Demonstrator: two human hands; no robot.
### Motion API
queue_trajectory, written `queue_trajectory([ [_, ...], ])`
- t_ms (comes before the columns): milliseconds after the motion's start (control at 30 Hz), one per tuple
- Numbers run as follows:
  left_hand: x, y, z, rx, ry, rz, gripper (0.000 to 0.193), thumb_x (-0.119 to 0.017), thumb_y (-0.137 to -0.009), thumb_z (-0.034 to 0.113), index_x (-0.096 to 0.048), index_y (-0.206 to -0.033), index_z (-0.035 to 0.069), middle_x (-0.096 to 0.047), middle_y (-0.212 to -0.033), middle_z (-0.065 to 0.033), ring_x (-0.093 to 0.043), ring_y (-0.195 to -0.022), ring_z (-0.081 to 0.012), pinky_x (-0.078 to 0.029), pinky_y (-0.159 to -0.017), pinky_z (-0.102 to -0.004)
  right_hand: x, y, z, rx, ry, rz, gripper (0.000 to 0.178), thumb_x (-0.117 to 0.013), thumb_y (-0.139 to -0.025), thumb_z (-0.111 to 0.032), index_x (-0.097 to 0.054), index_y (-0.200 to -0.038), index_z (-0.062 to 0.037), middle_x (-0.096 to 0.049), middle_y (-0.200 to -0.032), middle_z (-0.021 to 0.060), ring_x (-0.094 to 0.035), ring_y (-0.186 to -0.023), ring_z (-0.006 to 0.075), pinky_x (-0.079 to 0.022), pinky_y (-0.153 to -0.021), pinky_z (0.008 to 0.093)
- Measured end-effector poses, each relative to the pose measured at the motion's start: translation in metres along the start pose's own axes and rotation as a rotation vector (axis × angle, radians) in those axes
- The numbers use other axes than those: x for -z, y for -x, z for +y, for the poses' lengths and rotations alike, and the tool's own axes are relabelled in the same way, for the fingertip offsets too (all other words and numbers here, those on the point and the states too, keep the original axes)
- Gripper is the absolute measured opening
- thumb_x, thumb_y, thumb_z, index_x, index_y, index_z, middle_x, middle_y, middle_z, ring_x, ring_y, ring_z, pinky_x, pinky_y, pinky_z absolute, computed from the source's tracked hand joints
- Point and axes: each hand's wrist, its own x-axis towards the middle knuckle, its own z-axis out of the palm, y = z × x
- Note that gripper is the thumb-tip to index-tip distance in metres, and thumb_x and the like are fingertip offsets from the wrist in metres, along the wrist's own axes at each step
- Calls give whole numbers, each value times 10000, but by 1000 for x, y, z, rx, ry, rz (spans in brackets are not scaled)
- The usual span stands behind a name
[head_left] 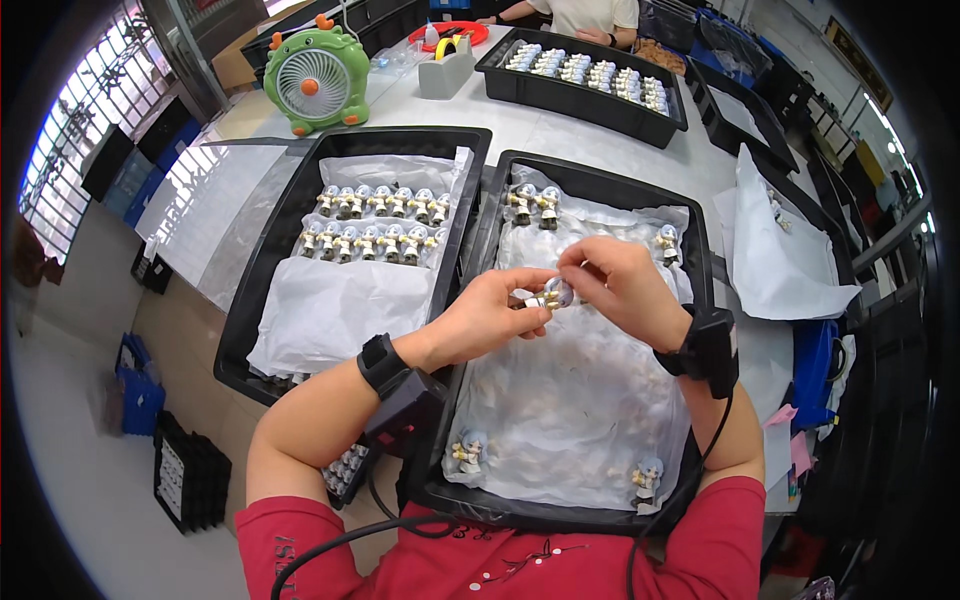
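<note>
Figurine, small with a pale head and gold-trimmed body, is being pinched between the left hand and right hand over the black tray.

A green dragon-shaped fan stands at the far left of the desk, with a grey tape dispenser and a red ring just beyond it. Further back a long black tray holds rows of small figurines. Crumpled white paper lies off to the right, and blue crates sit on the floor at left.
</note>
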Motion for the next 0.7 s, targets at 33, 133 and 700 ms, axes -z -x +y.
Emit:
queue_trajectory([
  [33,0,0,0,-2,-4,-6,461,-593,-871,55,-480,-1314,-5,-553,-1103,-50,-611,-823,-106,-499,-705,-241,1,-1,-2,-7,78,67,74,-600,-844,-25,-636,-903,2,-635,-770,90,-658,-698,128,-520,-638,233],
  [133,-2,-4,-4,-10,23,-43,465,-596,-872,62,-478,-1317,-2,-564,-1100,-53,-611,-815,-109,-499,-698,-239,13,1,-4,-83,-94,223,100,-576,-890,-72,-622,-900,17,-647,-743,83,-650,-670,118,-513,-616,231],
  [700,-6,1,8,68,10,-172,520,-603,-866,61,-440,-1358,102,-461,-1071,-26,-606,-805,-112,-506,-715,-241,119,196,77,-613,559,119,159,-603,-802,-124,-649,-825,27,-661,-725,168,-637,-607,262,-491,-594,335],
])
